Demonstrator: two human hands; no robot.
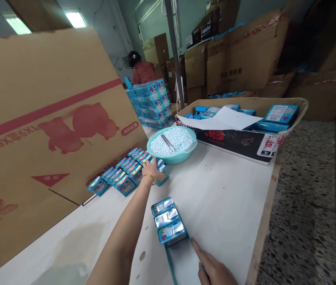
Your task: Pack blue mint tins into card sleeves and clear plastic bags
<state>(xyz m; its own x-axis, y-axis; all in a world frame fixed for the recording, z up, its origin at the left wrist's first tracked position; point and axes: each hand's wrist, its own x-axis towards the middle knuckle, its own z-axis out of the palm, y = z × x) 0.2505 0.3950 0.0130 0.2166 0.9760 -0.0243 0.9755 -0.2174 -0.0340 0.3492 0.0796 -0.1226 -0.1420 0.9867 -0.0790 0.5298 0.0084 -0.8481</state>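
My left hand [152, 171], with a gold bangle at the wrist, reaches to the right end of a group of small blue tins [124, 183]. Its fingers and thumb are around a tin [162, 179] there, which is partly hidden by the hand. At the lower right, my right hand [215, 270] grips the side of a shallow blue-edged tray [182, 259] with a white inside, its index finger lying along the edge. Three shiny blue tins [168, 221] stand in a row at the tray's far end.
A turquoise basin [175, 159] of small white pellets, with metal tweezers [168, 141] on top, stands beyond my left hand. A large carton [52, 87] walls the left. An open box [233, 138] of blue packs is at right. Wrapped stacks [152, 103] and a person [143, 72] are behind.
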